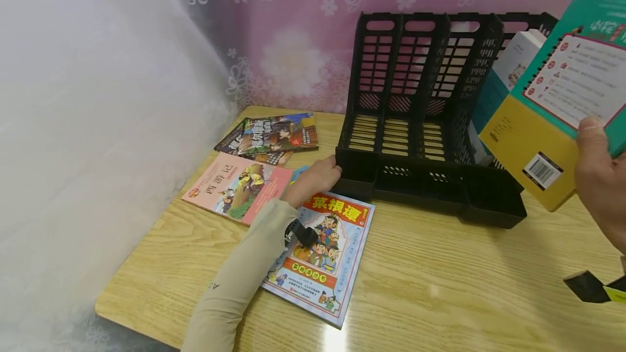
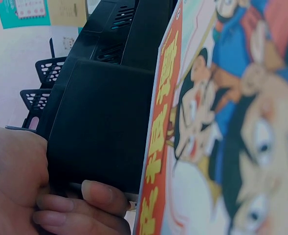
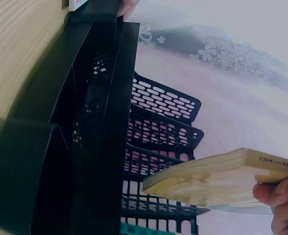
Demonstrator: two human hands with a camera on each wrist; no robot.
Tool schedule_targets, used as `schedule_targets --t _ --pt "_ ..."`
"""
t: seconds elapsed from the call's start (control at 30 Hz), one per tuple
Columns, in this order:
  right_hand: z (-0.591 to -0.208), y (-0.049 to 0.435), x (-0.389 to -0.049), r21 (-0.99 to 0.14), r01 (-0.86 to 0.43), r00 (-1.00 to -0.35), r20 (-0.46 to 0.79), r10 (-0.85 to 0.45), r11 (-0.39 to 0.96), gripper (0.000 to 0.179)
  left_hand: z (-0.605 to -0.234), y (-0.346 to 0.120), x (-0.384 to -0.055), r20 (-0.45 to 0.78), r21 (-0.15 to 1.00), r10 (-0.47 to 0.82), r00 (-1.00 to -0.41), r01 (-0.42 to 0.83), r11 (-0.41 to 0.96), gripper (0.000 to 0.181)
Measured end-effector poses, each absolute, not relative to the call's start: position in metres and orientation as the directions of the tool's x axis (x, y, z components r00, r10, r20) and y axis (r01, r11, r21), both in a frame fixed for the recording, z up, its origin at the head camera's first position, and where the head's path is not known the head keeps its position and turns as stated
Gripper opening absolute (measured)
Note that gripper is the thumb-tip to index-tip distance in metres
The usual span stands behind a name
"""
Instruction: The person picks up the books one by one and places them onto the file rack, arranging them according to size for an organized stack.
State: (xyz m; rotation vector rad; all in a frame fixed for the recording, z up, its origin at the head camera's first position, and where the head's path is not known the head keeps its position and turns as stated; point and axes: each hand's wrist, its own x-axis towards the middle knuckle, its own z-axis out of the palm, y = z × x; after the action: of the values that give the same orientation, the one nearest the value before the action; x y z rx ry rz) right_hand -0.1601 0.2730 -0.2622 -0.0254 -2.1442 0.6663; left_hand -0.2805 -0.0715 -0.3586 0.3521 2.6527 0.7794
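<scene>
My right hand (image 1: 599, 178) holds a green and yellow book (image 1: 518, 140) up in front of the right end of a black file rack (image 1: 406, 181). The thumb presses on the book's back cover, where a barcode shows. In the right wrist view the fingers (image 3: 283, 198) pinch the book's spine edge. My left hand (image 1: 318, 175) grips the rack's front left corner, its fingertips (image 2: 102, 196) curled round the front box (image 2: 104, 122) in the left wrist view. Another thick book (image 1: 518, 64), white and teal, stands in the rack's right slot, partly hidden by the held book.
A blue-bordered comic book (image 1: 337, 287) lies partly under my left forearm. Beyond it lie a pink book (image 1: 244, 183) and dark-covered books (image 1: 279, 134) in a stack. The wooden table (image 1: 415, 287) ends at a rounded left corner; a flowered pink curtain (image 1: 293, 42) hangs behind.
</scene>
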Motion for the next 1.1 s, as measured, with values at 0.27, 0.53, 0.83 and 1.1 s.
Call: schedule_targets --t 0.27,0.53,0.83,1.1 --pt "-0.262 0.261 -0.181 -0.546 -0.221 -0.699 0.666 0.259 0.808 0.048 -0.359 -0.073 -0.282 -0.265 0.57 0.343 -0.901 0.141 0.81 0.056" --pt "-0.265 0.258 -0.224 -0.557 -0.267 -0.683 0.685 0.253 0.787 0.049 -0.358 -0.074 -0.281 -0.257 0.578 0.352 -0.9 0.149 0.803 0.056" --pt "-0.28 0.247 -0.262 -0.519 -0.326 -0.64 0.737 0.22 0.79 0.049 -0.359 -0.077 -0.283 -0.248 0.594 0.366 -0.897 0.157 0.789 0.056" --pt "-0.298 0.247 -0.287 -0.354 -0.279 -0.633 0.767 0.106 0.893 0.044 -0.359 -0.073 -0.281 -0.25 0.577 0.368 -0.896 0.167 0.8 0.055"
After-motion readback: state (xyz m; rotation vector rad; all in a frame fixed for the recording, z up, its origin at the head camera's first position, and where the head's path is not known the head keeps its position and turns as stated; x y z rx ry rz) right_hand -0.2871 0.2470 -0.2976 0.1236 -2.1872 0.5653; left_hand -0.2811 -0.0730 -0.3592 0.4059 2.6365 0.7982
